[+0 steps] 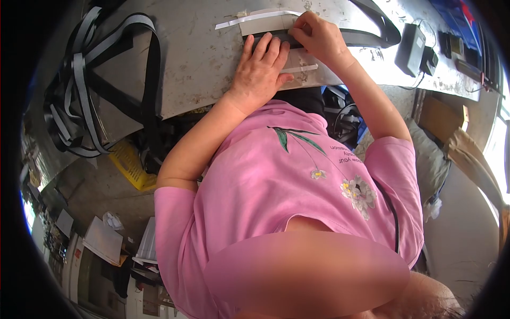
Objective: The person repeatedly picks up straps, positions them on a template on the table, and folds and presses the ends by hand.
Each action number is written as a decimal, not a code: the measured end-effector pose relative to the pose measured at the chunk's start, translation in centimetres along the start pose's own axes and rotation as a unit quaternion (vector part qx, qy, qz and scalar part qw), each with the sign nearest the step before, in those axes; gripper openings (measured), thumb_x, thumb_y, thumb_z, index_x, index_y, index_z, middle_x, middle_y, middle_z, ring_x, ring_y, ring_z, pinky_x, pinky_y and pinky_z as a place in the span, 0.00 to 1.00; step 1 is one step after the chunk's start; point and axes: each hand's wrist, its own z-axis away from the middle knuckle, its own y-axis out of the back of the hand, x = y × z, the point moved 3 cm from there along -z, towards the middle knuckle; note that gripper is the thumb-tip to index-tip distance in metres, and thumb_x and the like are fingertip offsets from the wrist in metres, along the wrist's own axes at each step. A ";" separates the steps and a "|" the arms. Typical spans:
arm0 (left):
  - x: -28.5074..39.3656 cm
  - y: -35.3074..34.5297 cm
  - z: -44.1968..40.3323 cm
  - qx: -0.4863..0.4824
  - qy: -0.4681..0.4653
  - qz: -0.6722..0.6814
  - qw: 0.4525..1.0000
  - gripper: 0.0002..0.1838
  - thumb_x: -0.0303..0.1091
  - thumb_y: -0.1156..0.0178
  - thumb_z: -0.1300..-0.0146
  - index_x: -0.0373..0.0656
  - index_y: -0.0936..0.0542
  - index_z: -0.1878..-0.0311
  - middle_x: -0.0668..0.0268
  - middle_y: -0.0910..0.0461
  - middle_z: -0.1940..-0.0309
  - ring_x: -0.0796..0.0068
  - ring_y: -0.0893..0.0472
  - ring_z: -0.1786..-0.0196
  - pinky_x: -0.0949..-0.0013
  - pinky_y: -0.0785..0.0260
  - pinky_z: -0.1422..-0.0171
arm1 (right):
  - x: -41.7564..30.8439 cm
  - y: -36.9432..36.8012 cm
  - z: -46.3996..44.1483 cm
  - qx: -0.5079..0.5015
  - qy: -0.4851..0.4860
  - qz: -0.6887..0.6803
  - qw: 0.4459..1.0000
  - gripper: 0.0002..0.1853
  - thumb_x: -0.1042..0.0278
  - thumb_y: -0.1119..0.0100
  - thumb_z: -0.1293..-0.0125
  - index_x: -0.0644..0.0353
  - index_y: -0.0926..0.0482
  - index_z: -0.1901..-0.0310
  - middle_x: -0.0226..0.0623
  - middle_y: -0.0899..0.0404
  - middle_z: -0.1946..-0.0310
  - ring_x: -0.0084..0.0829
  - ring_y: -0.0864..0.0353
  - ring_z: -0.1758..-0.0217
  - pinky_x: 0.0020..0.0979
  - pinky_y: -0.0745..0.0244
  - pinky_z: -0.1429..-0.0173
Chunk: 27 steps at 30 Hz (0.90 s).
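My left hand (pixel 260 69) lies palm down, its fingers stretched across a black strap (pixel 366 38) on the metal table. Just right of those fingertips, my right hand (pixel 319 38) has its thumb and fingers pinched together over the strap. What sits between the pinching fingertips is hidden. Under the strap is a pale flat piece (pixel 260 25), perhaps card. A narrow white strip (pixel 255 19) runs along its far side, up to the right hand. Another short white strip (pixel 300 68) lies nearer my body, right of the left thumb.
Long black and grey straps (pixel 79 90) hang in loops over the table's left end. A black power adapter (pixel 411 50) with a cord lies at the right. A yellow plastic crate (pixel 133 165) stands below the table's left side. The table's front edge (pixel 202 103) is close to my body.
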 end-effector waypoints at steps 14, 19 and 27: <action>0.3 0.2 -0.4 0.002 -0.002 0.014 1.000 0.32 0.46 0.37 0.45 0.39 0.31 0.40 0.58 0.37 0.41 0.59 0.41 0.34 0.49 0.52 0.28 | 0.5 -0.2 -0.5 0.020 -0.017 0.053 0.998 0.12 0.58 0.38 0.43 0.58 0.21 0.63 0.34 0.19 0.76 0.28 0.18 0.78 0.28 0.24 0.69; 0.4 0.1 -0.5 -0.002 -0.003 0.009 1.000 0.32 0.47 0.39 0.44 0.39 0.31 0.40 0.57 0.37 0.41 0.58 0.41 0.34 0.50 0.52 0.28 | 0.8 -0.3 -0.9 0.006 -0.028 0.057 0.998 0.12 0.59 0.39 0.43 0.59 0.21 0.64 0.34 0.19 0.76 0.28 0.18 0.78 0.28 0.23 0.69; -2.1 2.0 -1.3 0.048 0.084 -0.083 0.992 0.30 0.43 0.35 0.48 0.38 0.28 0.45 0.61 0.29 0.52 0.63 0.31 0.44 0.57 0.41 0.39 | 0.5 -0.2 -1.0 0.009 -0.043 0.046 0.998 0.12 0.59 0.43 0.46 0.59 0.20 0.67 0.43 0.18 0.73 0.46 0.18 0.67 0.40 0.23 0.58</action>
